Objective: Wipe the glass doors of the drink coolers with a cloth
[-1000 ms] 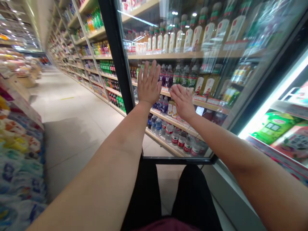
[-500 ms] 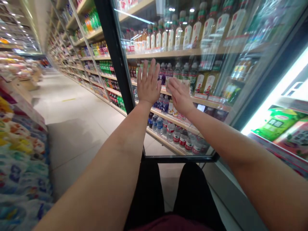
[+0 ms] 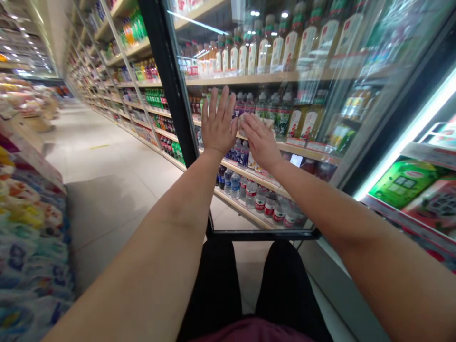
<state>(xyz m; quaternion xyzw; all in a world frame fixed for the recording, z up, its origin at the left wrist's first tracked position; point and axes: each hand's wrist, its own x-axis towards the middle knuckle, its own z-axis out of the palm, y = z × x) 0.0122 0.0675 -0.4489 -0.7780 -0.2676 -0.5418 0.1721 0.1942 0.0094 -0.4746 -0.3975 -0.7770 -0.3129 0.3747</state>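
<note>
- Black trousers (image 3: 218, 289) and a maroon top (image 3: 252, 331) are showing at the bottom edge, with the legs standing slightly apart.
- Left arm (image 3: 156, 237) and right arm (image 3: 338, 223) are reaching forward and up, both bare, both nearly straight.
- Left hand (image 3: 218, 121) is staying open, upright, fingers spread, palm facing the door, grasping nothing.
- Right hand (image 3: 260, 141) is also open, tilted inward, fingers pointing toward the left hand, grasping nothing; the fingertips are just beside the left hand's palm edge.
- Glass door (image 3: 285, 109) of the drinks cooler is standing directly in front of both hands; the palms are at or very near the pane, exact contact hard to tell.
- Black door frame (image 3: 167, 80) is running up just left of the left hand, and its bottom rail (image 3: 263, 235) is crossing below the hands, leaving room around them.
- Bottled drinks (image 3: 270, 52) are standing on shelves behind the glass.
- Lit cooler shelf with green packages (image 3: 402, 183) is sitting right of the door.
- Stacked packaged goods (image 3: 32, 237) are lining the left side; tiled aisle floor (image 3: 107, 209) is running away between them and the long shelving (image 3: 121, 80).
</note>
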